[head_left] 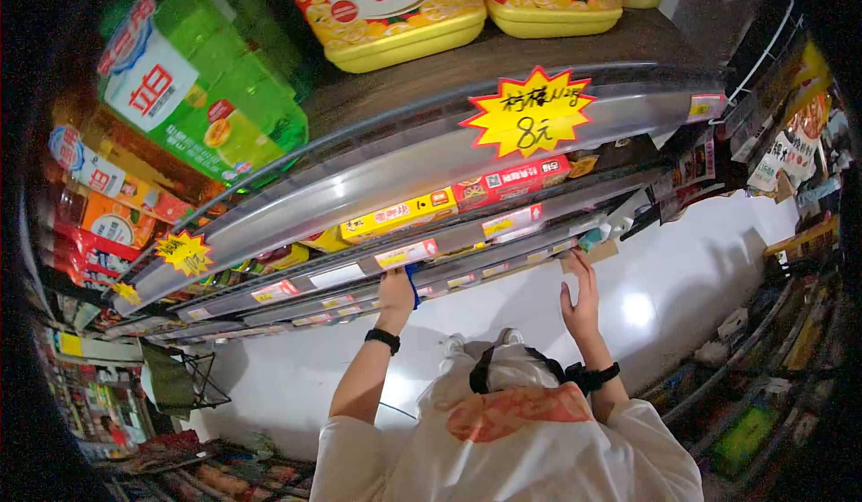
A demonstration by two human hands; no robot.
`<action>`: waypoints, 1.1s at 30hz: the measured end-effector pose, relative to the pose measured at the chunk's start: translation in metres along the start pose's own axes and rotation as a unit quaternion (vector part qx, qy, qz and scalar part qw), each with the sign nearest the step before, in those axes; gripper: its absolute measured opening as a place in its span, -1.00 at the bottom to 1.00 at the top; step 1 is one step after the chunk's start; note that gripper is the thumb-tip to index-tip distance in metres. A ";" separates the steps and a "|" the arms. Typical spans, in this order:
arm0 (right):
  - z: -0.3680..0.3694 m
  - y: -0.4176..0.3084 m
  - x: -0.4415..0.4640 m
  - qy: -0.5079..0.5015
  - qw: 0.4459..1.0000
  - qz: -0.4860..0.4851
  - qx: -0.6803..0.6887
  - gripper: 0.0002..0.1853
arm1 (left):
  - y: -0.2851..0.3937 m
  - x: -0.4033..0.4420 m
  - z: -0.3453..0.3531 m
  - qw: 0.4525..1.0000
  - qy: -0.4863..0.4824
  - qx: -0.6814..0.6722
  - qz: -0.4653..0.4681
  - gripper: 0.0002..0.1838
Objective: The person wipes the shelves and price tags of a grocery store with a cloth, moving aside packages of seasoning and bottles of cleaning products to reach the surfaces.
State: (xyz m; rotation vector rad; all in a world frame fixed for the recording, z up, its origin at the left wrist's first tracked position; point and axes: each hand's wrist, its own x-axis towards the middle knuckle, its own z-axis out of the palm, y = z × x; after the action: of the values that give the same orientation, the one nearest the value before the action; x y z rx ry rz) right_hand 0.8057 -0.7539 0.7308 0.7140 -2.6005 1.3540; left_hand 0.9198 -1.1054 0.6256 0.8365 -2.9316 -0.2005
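Note:
My left hand [395, 300] reaches to the front edge of a middle shelf, just below a price label [406, 254]. Blue cloth [414, 285] shows beside its fingers, which look closed on it; the fingertips are partly hidden by the shelf edge. My right hand [582, 297] is raised near the right end of the lower shelves, fingers stretched and apart, with nothing seen in it. Close beyond its fingertips are a small teal item [589, 239] and a piece of brown cardboard [603, 254]. A yellow box [400, 217] and a red box [512, 184] lie on the shelf above.
Yellow-based jugs [395, 17] and green bottles [202, 89] stand on the upper shelf. A star-shaped price sign [532, 114] sticks out from its rail. Behind me run more stocked racks [754, 412]. A dark folding frame [202, 381] stands at left on the white floor [691, 268].

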 end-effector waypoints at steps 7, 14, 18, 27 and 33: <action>0.007 0.036 0.009 -0.028 0.999 -0.005 0.019 -0.42 | 0.033 0.006 0.014 0.997 0.028 -0.067 0.025 -0.59; 0.033 0.038 0.021 -0.093 0.993 -0.031 0.068 -0.42 | -0.012 0.002 0.005 0.998 -0.021 0.015 -0.059 -0.74; 0.025 0.033 0.025 -0.134 0.989 -0.015 0.066 -0.37 | -0.037 0.003 -0.010 0.975 -0.059 0.012 -0.212 -0.82; 0.051 0.023 0.045 -0.163 0.982 -0.093 0.035 -0.33 | 0.040 -0.005 0.021 0.985 0.069 -0.151 -0.056 -0.59; 0.075 -0.030 0.037 -0.172 0.981 -0.087 0.031 -0.34 | -0.012 -0.007 0.001 0.993 0.064 -0.071 0.066 -0.59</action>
State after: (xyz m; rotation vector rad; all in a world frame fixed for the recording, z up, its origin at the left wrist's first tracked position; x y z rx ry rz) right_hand 0.7946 -0.8412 0.7202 1.2564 -2.6702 1.3688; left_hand 0.9320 -1.1117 0.6229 0.6093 -2.8005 -0.3276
